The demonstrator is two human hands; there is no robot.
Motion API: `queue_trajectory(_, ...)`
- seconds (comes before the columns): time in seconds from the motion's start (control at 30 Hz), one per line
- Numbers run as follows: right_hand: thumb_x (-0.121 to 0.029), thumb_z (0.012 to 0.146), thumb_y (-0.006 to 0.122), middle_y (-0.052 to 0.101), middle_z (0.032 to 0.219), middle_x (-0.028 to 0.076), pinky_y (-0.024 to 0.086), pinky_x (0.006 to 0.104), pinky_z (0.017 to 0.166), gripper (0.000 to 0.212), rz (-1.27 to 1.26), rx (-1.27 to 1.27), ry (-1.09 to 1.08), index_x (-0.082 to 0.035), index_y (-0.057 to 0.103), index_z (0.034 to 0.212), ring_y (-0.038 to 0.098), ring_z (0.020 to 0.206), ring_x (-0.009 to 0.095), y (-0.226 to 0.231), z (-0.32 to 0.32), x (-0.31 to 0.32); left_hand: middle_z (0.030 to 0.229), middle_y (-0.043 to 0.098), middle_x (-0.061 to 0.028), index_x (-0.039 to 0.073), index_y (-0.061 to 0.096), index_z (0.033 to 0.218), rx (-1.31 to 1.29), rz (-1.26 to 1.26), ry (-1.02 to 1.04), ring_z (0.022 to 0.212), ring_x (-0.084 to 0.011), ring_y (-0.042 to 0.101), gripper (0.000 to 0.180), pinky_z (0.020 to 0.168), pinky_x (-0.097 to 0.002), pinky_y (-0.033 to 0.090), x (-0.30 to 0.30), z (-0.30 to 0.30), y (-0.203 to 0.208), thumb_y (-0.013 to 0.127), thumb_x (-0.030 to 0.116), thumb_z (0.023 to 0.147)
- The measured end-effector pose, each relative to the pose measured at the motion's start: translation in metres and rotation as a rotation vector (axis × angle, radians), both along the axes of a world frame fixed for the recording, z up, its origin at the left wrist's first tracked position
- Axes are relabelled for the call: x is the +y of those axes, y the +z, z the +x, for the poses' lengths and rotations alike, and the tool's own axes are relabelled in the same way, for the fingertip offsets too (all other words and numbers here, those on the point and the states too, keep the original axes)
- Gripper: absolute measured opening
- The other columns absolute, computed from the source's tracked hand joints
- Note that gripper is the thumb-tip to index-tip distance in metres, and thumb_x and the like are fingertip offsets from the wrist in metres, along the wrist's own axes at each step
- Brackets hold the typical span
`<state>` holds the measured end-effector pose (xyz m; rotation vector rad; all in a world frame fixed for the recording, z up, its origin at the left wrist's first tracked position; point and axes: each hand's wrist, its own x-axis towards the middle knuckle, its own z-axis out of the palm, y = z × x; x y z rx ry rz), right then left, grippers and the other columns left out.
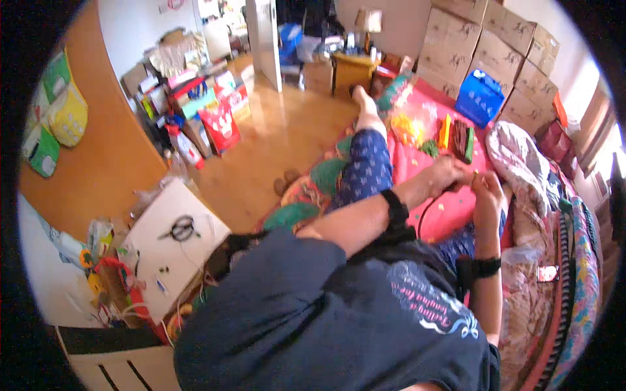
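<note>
My left hand (pixel 445 173) and my right hand (pixel 488 191) come together over the pink bedspread (pixel 450 218), with fingers pinched. Between the fingertips shows a small yellowish-green bit, too small to name; my right fingers close around it. A thin dark strand (pixel 427 212) curves down from beside my left hand toward my lap; whether the hand holds it cannot be made out. Just beyond the hands lie a dark green bunch (pixel 428 148), a bundle of brown strips (pixel 460 139), a green strip (pixel 469 146) and a yellow strip (pixel 445 132). A clear bag with yellow-orange pieces (pixel 409 129) lies left of them.
A blue box bag (pixel 479 98) stands on the bed before stacked cardboard boxes (pixel 450 45). Crumpled bedding (pixel 521 156) lies at right, with a phone (pixel 548 274). At left, a white table (pixel 176 244) holds black scissors (pixel 181 228). My legs stretch across the bed.
</note>
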<state>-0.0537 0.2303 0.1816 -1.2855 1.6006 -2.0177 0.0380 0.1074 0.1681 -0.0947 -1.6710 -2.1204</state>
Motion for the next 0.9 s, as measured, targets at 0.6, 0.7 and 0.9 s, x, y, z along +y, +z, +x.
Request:
queue_trajectory(0.6,0.001,0.071,0.047,0.047,0.085,0.016,0.043,0.0408,0.069,0.008,0.251,1.113,-0.362,0.0,0.049,0.08,0.049,0.086,0.034,0.028,0.016,0.006,0.065,0.054,0.0022,0.003,0.061,0.083,-0.09,-0.344,0.194,0.053,-0.0049,0.048,0.022,0.048,-0.0198,0.041,-0.007,0.015,0.015,0.063,0.025,0.081)
queue_trajectory(0.7,0.004,0.07,0.047,0.046,0.082,0.015,0.041,0.0415,0.067,0.008,0.09,1.069,-0.392,-0.001,0.047,0.077,0.048,0.083,0.034,0.021,0.02,0.005,0.067,0.053,0.0049,0.005,0.062,0.086,-0.153,-0.184,0.053,0.053,-0.0025,0.045,0.02,0.048,-0.0175,0.038,-0.008,0.014,0.01,0.061,0.025,0.083)
queue_trajectory(0.9,0.003,0.074,0.052,0.047,0.073,0.01,0.041,0.0346,0.06,0.006,-0.16,0.722,-0.374,0.0,0.048,0.078,0.051,0.07,0.027,0.005,0.014,-0.005,0.068,0.054,0.0043,0.005,0.061,0.086,-0.148,0.131,-0.064,0.051,-0.0016,0.043,0.014,0.047,-0.0165,0.036,-0.004,0.011,0.006,0.061,0.018,0.082)
